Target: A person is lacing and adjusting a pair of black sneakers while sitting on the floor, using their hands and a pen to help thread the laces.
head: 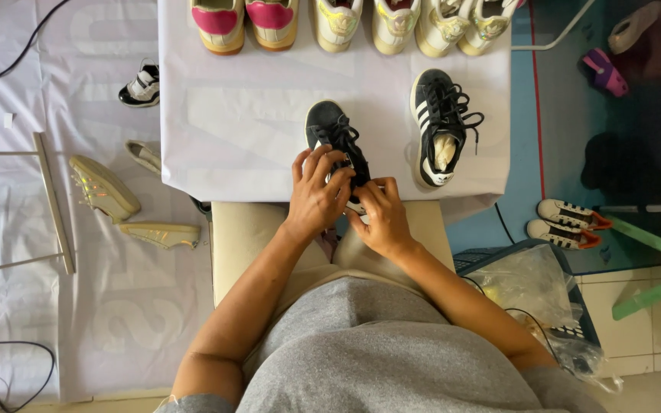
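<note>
A black sneaker point(329, 125) with black laces lies toe-away at the near edge of a white-covered table point(239, 130). My left hand point(317, 193) covers its near half, fingers curled over the laces. My right hand point(379, 212) grips the shoe's heel side from the right, fingers closed on it. The matching black sneaker point(437, 126) with white stripes and paper stuffing lies apart to the right, untouched.
A row of cream sneakers point(346, 23) with pink and yellow insides lines the table's far edge. Loose shoes point(105, 187) lie on the floor at left, a striped pair point(568, 222) at right, beside a basket with plastic bags point(529, 283). A green stool point(652, 252) stands right.
</note>
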